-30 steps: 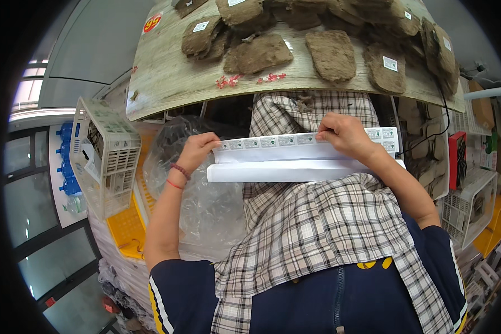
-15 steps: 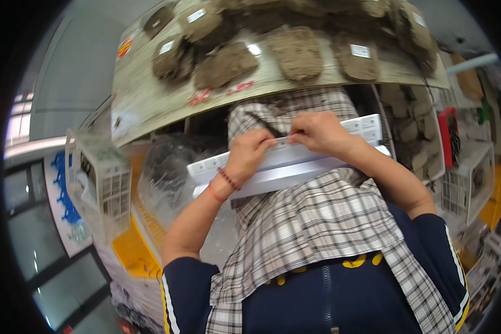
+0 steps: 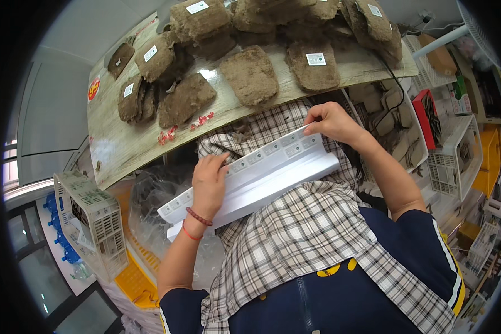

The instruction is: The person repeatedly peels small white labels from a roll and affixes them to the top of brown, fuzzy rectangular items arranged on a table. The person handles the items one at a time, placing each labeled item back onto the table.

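A long white sheet of printed labels (image 3: 261,157), folded lengthwise, lies slantwise across my lap on the checked apron. My left hand (image 3: 209,183) lies over its left part with the fingers curled across the upper edge. At the right end, my right hand (image 3: 331,123) pinches the upper edge between thumb and fingers. Whether a single label is in that pinch is too small to tell. Beyond the hands, brown fibrous pads (image 3: 249,75) lie on the table, and several carry a white label (image 3: 316,59).
The table (image 3: 122,150) edge runs just past my knees. On the left stand a white plastic crate (image 3: 108,239), a yellow crate (image 3: 142,286) and clear plastic bags (image 3: 153,192). At right are a white bin (image 3: 420,150) of pads, a red box (image 3: 423,111) and another white crate (image 3: 448,175).
My hands have moved apart: the right went to the sheet's right end, the left slid toward its left part. The sheet is tilted more steeply, and the whole view has shifted.
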`<state>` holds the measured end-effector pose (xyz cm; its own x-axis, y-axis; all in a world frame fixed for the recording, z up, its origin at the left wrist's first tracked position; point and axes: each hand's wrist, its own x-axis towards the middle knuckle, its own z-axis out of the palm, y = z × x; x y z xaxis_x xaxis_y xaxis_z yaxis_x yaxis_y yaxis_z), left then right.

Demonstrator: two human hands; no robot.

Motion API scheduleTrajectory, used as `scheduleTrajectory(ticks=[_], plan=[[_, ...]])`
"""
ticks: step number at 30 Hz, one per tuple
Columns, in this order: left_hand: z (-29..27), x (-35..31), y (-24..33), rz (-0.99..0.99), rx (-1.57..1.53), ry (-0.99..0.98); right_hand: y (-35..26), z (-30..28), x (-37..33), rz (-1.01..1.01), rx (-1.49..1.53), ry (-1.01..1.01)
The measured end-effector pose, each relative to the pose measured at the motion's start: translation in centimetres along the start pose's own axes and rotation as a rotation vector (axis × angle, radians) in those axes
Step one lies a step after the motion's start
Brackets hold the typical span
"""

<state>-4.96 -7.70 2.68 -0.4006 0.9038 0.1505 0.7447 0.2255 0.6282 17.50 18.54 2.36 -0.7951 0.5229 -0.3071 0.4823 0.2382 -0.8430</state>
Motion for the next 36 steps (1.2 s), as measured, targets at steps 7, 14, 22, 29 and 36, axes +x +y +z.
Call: scheduleTrajectory(ticks=[7,14,22,29,36], plan=[[4.8,3.8,5.0,-0.094,-0.264,0.023,-3.0,2.1,1.1,-0.191,0.236,0.008],[4.8,4.9,5.0,-0.012,-0.273,0.090,-2.1,2.4,1.0,-0.245,0.160,0.084],[5.0,5.7,4.3,-0.030,-0.371,0.117,-2.4,2.6,0.1,-0.530,-0.113,0.302],[5.0,5.3,4.9,-0.151,-0.485,0.036,-2.3,2.5,-0.7,-0.851,-0.470,0.454],[5.2,5.5,5.0,-0.162,-0.502,0.037,-1.9,3.4,-0.9,-0.852,-0.363,0.550]])
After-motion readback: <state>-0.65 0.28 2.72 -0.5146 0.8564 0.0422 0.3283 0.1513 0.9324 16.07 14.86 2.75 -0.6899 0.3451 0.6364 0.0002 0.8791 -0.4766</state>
